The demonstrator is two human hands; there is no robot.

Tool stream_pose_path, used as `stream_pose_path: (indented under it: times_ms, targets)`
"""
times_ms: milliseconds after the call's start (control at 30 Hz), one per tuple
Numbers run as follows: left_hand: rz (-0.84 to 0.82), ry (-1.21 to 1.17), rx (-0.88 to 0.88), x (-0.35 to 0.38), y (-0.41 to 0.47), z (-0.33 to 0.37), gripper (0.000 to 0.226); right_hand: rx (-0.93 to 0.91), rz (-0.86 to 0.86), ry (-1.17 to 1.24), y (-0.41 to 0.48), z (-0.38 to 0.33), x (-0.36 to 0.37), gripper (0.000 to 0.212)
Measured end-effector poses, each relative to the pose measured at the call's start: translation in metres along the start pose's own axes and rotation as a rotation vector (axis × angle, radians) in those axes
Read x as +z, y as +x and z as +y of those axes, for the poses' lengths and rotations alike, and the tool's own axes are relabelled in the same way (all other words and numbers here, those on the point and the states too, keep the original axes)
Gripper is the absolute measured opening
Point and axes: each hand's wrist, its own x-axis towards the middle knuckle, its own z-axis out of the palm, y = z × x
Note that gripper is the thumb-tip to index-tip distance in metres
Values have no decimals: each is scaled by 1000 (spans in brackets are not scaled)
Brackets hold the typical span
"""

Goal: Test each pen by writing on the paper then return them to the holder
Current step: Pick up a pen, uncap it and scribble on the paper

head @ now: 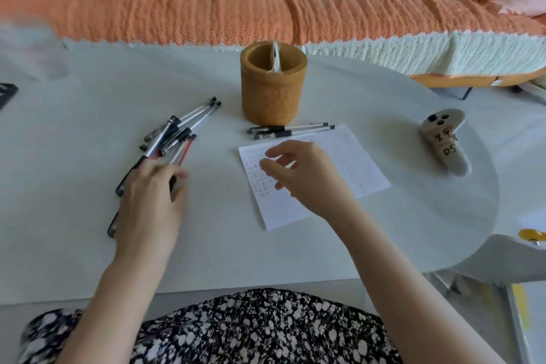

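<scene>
Plastic pen barrels sit under the left hand (153, 186). Its fingers are laid across the near end of the loose pile of pens (180, 134) on the bench (88, 245), with the thumb alongside. It's blurry there, so I can't tell if it's actually pinching 1 or just resting on them.

The right hand (298, 174) hangs over the paper (363, 168), fingers loosely curled, holding nothing. 2 more pens (291, 129) lie just beside the paper's far edge, in front of the tan holder (273, 97). The holder only has some white thing (276, 60) poking out.

These pens look light, stiff and slick, so they'll roll. I'd take 1 by the dark grip section near the tip rather than mid-barrel, and slide it clear of the heap.
</scene>
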Motion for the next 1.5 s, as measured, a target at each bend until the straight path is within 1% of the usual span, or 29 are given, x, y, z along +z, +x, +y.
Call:
stream_pose_path:
  times_ms: [167,300,367,467,567,600,667,733,800,900,967,1033,1100,1233,1367,1500]
  targets:
    - [38,-67,-14,1,2,-3,17,7,-40,68,5,-3,14,21]
    - [53,-143,9,0,0,1,18,5,-71,134,7,-1,22,16]
    - [74,-212,24,-4,-3,7,20,7,-92,199,8,-2,25,18]
    - [96,-335,85,-11,-7,22,20,10,-154,328,9,-6,29,29]
    - [9,-490,224,-13,-9,42,19,18,-227,523,12,-9,31,36]
    - [-33,-545,255,-11,-9,48,20,-2,-210,569,14,-9,30,34]
    - [-79,-611,249,-4,-7,56,22,-45,-120,616,16,-7,28,28]
    - [-93,-611,210,3,-2,61,24,-62,-29,664,17,-3,24,28]
    - [-165,-567,196,12,3,65,22,-71,33,696,16,1,18,29]
    - [-312,-533,166,23,2,70,18,-87,81,679,13,4,15,33]
    - [-348,-513,145,27,-1,70,15,-94,103,632,11,6,15,38]
    - [-347,-483,159,28,-1,68,23,-86,137,556,11,6,14,42]
    - [-350,-483,183,28,0,67,29,-77,145,546,11,6,14,41]
    - [-387,-500,236,26,-1,66,24,-72,152,607,9,5,13,43]
    - [-388,-532,221,26,1,62,21,-69,160,634,11,6,13,41]
    - [-372,-455,277,28,0,59,22,-62,142,618,13,6,12,38]
